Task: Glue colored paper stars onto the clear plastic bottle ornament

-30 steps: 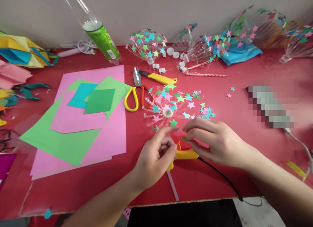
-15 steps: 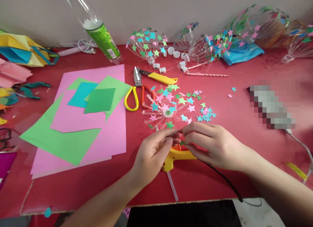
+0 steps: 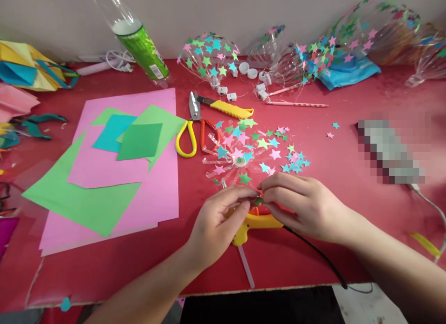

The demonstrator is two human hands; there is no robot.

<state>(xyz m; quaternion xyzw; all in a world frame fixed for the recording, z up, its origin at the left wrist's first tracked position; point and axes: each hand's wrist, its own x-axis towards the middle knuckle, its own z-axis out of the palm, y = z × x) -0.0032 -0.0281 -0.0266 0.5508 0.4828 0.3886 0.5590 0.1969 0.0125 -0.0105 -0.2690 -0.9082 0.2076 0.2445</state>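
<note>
My left hand (image 3: 218,224) and my right hand (image 3: 301,205) meet fingertip to fingertip over a yellow glue gun (image 3: 256,222) lying on the red table (image 3: 313,249). Both pinch a small green paper star (image 3: 259,201) between them. Just beyond the fingers lies a clear plastic flower shape (image 3: 237,159) cut from a bottle, with coloured paper stars (image 3: 275,147) stuck on it and scattered beside it. A clear glue stick (image 3: 246,266) pokes out of the gun's back toward me.
Yellow-handled scissors (image 3: 188,133) and a yellow utility knife (image 3: 230,109) lie behind the flower. Pink, green and blue paper sheets (image 3: 114,175) cover the left. A cut green bottle (image 3: 137,42) leans at the back; star-covered plastic pieces (image 3: 209,59) line the wall. The gun's black cord (image 3: 317,256) runs right.
My left thumb and fingers have closed in toward my right fingertips, so both hands now pinch the green star together above the glue gun. The view shifted slightly.
</note>
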